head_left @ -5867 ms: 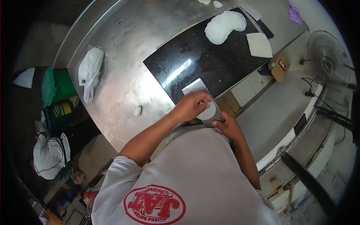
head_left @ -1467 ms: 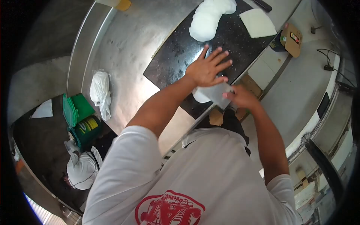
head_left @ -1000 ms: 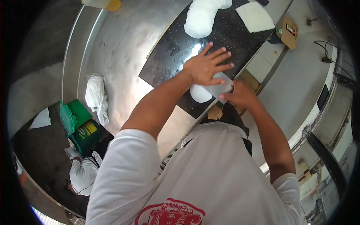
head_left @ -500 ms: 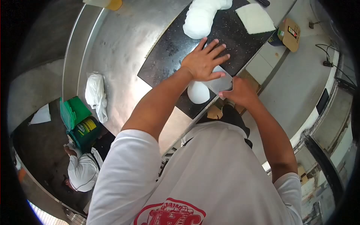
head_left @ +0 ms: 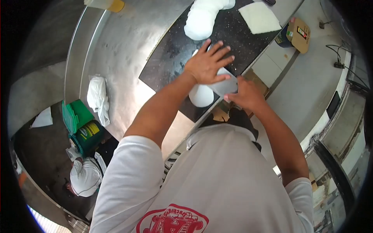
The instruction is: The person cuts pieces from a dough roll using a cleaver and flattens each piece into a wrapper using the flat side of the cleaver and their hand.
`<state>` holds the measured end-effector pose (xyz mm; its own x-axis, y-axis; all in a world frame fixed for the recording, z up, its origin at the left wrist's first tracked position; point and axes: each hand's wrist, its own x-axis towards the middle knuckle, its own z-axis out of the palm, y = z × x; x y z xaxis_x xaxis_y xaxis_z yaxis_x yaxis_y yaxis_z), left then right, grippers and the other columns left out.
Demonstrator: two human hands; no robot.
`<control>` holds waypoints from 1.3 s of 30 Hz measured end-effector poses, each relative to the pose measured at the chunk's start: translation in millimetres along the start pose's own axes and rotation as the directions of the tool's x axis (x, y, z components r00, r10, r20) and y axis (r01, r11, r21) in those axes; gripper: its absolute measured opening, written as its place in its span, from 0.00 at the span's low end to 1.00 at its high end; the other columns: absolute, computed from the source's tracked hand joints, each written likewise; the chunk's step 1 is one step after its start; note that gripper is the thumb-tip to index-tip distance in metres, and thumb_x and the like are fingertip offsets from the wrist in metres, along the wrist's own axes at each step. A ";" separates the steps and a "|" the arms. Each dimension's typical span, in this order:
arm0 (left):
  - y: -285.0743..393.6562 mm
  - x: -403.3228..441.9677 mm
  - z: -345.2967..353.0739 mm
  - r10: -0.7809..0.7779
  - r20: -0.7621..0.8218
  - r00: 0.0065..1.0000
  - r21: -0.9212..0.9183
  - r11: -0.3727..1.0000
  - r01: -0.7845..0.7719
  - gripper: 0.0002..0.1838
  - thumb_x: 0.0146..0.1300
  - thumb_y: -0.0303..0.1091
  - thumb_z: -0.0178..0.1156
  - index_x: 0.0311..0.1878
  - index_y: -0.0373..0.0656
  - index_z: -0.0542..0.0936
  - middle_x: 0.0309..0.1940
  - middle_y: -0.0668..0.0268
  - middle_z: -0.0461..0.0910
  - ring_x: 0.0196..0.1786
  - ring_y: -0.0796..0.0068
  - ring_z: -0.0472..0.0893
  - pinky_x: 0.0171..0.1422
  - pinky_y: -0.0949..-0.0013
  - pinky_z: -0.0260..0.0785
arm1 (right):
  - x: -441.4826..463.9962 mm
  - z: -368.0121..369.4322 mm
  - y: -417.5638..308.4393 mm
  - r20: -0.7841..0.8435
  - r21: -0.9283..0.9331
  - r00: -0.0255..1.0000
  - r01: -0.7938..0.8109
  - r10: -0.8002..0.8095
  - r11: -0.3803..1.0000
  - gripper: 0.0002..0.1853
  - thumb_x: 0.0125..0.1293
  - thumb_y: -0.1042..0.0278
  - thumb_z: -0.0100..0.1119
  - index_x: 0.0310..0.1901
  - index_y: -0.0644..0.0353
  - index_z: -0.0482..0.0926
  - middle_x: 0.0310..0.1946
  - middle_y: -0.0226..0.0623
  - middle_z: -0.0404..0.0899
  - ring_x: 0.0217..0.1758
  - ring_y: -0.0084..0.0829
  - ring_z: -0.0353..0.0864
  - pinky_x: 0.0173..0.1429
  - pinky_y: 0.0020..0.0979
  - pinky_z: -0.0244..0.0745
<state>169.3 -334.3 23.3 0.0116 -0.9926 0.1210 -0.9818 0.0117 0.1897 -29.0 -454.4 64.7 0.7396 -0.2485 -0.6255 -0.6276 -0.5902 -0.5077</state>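
Observation:
My left hand [head_left: 206, 66] lies flat with fingers spread on a broad, flat grey metal blade [head_left: 227, 83]. My right hand [head_left: 248, 94] grips the blade's right end at the edge of a black speckled board [head_left: 163, 66]. Just below the blade, a thin round white sheet, like rolled dough [head_left: 201, 97], rests on the board, partly covered by my left wrist. A bit of white shows behind my left hand; what lies under the palm is hidden. Beyond my fingertips, overlapping white rounds form a pile [head_left: 200, 24].
A square whitish cloth [head_left: 259, 18] is on the board's far right. On the steel counter [head_left: 116, 50] lies a white plastic bag [head_left: 98, 97]. A cardboard box [head_left: 300, 35] stands right of the counter. At lower left, a person in white [head_left: 86, 176] is beside a green bin [head_left: 88, 134].
The view has shifted slightly, moving the board and pile a little left. Both hands keep their places on the blade. The person at lower left has moved an arm.

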 end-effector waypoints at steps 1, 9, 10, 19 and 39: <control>8.2 -6.5 1.3 -0.012 0.003 1.000 -0.002 1.000 0.012 0.36 0.67 0.67 0.56 0.72 0.57 0.76 0.76 0.59 0.69 0.81 0.49 0.61 0.82 0.34 0.49 | -5.0 9.8 2.8 -0.051 0.047 0.998 0.046 -0.043 0.998 0.36 0.57 0.50 0.75 0.59 0.66 0.74 0.46 0.56 0.86 0.52 0.58 0.86 0.56 0.51 0.79; 72.4 -29.3 21.3 0.099 0.134 0.986 -0.150 0.986 -0.078 0.39 0.69 0.72 0.48 0.73 0.58 0.75 0.79 0.63 0.64 0.84 0.50 0.55 0.85 0.36 0.41 | -48.6 49.9 35.6 0.097 0.160 0.988 -0.137 0.123 0.978 0.45 0.55 0.44 0.77 0.66 0.67 0.70 0.48 0.61 0.85 0.57 0.62 0.83 0.58 0.56 0.78; 69.1 -20.5 17.8 0.115 0.138 0.984 -0.177 0.980 -0.090 0.39 0.69 0.72 0.48 0.73 0.58 0.75 0.79 0.63 0.64 0.84 0.50 0.55 0.85 0.36 0.41 | -37.5 32.5 32.2 0.107 0.166 0.983 -0.166 0.150 0.972 0.45 0.55 0.44 0.77 0.66 0.67 0.70 0.48 0.61 0.85 0.57 0.62 0.83 0.58 0.56 0.78; 27.9 -15.4 2.1 -0.009 0.049 0.999 -0.095 0.995 0.013 0.39 0.68 0.68 0.56 0.77 0.59 0.70 0.80 0.54 0.61 0.83 0.48 0.56 0.83 0.35 0.46 | -20.2 31.1 22.8 -0.036 0.279 0.991 0.136 -0.131 0.951 0.40 0.57 0.48 0.75 0.65 0.63 0.73 0.50 0.59 0.85 0.56 0.58 0.84 0.58 0.53 0.78; -11.9 -53.7 -28.8 -0.446 -0.548 0.708 -0.378 0.887 0.266 0.29 0.63 0.46 0.69 0.64 0.41 0.79 0.59 0.51 0.81 0.63 0.47 0.78 0.69 0.48 0.69 | -28.4 79.4 -14.3 -0.471 0.324 0.876 0.061 0.105 0.944 0.32 0.65 0.58 0.71 0.63 0.67 0.69 0.54 0.59 0.84 0.60 0.58 0.83 0.63 0.48 0.77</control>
<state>185.8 -277.7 42.6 0.5498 -0.6413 0.5352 -0.7958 -0.2076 0.5688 -60.4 -377.9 42.7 0.6965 -0.6411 -0.3223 -0.6258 -0.3231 -0.7099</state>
